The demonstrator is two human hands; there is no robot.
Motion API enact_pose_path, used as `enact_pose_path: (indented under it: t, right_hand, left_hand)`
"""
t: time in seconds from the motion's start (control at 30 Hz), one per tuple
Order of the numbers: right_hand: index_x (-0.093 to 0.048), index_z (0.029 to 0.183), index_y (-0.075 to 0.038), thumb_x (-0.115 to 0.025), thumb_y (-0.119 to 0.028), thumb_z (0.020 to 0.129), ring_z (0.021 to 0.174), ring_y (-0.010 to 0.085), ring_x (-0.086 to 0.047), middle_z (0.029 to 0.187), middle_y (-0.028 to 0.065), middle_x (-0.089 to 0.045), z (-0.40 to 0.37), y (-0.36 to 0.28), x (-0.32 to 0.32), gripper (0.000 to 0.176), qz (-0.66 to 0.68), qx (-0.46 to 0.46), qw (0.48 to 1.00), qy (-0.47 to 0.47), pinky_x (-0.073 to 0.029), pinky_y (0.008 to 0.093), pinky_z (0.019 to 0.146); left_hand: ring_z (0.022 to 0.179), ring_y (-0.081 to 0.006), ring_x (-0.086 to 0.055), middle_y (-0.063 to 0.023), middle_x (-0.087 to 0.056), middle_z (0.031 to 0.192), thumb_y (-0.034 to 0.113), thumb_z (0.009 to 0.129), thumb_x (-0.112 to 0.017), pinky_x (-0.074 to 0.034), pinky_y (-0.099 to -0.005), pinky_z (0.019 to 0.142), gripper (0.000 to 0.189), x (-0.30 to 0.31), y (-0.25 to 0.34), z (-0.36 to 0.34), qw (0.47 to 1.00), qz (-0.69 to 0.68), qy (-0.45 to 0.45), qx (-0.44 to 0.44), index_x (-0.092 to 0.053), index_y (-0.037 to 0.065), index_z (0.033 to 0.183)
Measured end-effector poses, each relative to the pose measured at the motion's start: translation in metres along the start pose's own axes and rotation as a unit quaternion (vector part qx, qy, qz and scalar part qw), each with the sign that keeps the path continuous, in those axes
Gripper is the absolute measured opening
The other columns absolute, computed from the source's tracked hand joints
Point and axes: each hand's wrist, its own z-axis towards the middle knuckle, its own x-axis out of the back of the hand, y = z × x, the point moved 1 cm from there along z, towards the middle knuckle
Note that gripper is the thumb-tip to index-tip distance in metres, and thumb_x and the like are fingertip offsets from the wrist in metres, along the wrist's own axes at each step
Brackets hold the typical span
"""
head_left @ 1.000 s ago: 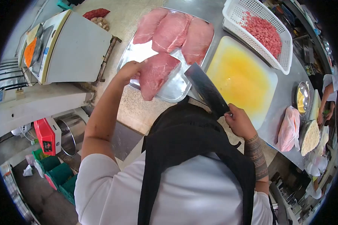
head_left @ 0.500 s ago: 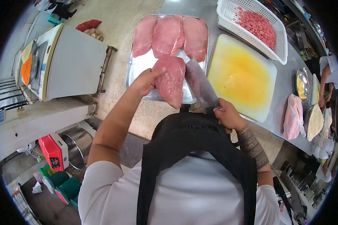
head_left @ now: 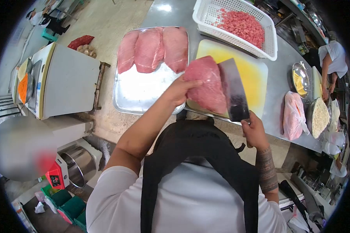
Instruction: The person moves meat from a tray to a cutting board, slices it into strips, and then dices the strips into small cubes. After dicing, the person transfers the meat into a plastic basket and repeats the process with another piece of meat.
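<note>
Yellow cutting board (head_left: 256, 70): beneath the lifted meat, beside the steel tray (head_left: 140, 93).
Pink meat slab (head_left: 206, 83): held over the board's near edge; probably heavy, limp and slick, best gripped at its thick edge.
Cleaver (head_left: 234, 91): blade flat against the slab's right side.
Left hand (head_left: 179, 91): fingers clamped on the slab's left edge.
Right hand (head_left: 253, 132): fist round the cleaver handle.

A stainless-steel worktop (head_left: 283, 73) was set over a speckled beige floor (head_left: 105, 27), with light reflected at its far end. A white box-shaped cabinet (head_left: 72, 77) and green plastic crates (head_left: 68, 206) were placed alongside.
</note>
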Motion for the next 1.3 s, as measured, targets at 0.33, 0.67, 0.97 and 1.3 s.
enact_pose_path:
  t: [0.33,0.67,0.97,1.3]
  right_hand:
    - [-0.054,0.132,0.000,-0.058,-0.007,0.099,0.079,0.0438,-0.070,0.090,0.0265,-0.071,-0.003,0.054,0.077,0.034,-0.208,0.050,0.965,0.153,-0.055,0.0501,0.073]
    - [-0.047,0.159,-0.017,-0.065,-0.013,0.093,0.088,0.0390,-0.069,0.100,0.0178,-0.067,0.046,0.083,0.084,0.069,-0.383,0.047,0.896,0.218,-0.056,0.0520,0.079]
    - [-0.062,0.147,-0.013,-0.066,-0.012,0.092,0.102,0.0415,-0.064,0.107,0.0229,-0.060,0.081,0.110,0.082,0.054,-0.387,0.068,0.905,0.162,-0.050,0.0508,0.093]
    - [-0.060,0.141,-0.006,-0.069,-0.014,0.093,0.110,0.0450,-0.062,0.119,0.0261,-0.062,0.105,0.049,0.018,0.050,-0.381,0.070,0.873,0.295,-0.050,0.0529,0.098]
  left_hand:
    - [0.113,-0.0325,-0.066,-0.0170,-0.067,0.124,0.014,0.079,-0.090,-0.053,-0.0421,0.102,0.070,-0.018,-0.029,0.060,0.742,0.546,0.289,-0.263,-0.057,0.000,0.139]
    - [0.124,-0.0387,-0.058,-0.0179,-0.065,0.125,0.018,0.083,-0.083,-0.045,-0.0498,0.108,0.045,0.118,-0.007,-0.097,0.460,0.655,0.552,-0.234,-0.066,0.005,0.122]
    - [0.128,-0.0410,-0.055,-0.0216,-0.062,0.130,0.018,0.084,-0.081,-0.041,-0.0502,0.110,0.042,0.171,0.015,-0.166,0.444,0.604,0.621,-0.229,-0.067,0.006,0.122]
    - [0.110,-0.0486,-0.067,-0.0305,-0.069,0.117,0.019,0.099,-0.063,-0.053,-0.0524,0.095,0.038,0.267,0.099,-0.143,0.610,0.626,0.473,-0.114,-0.062,-0.001,0.132]
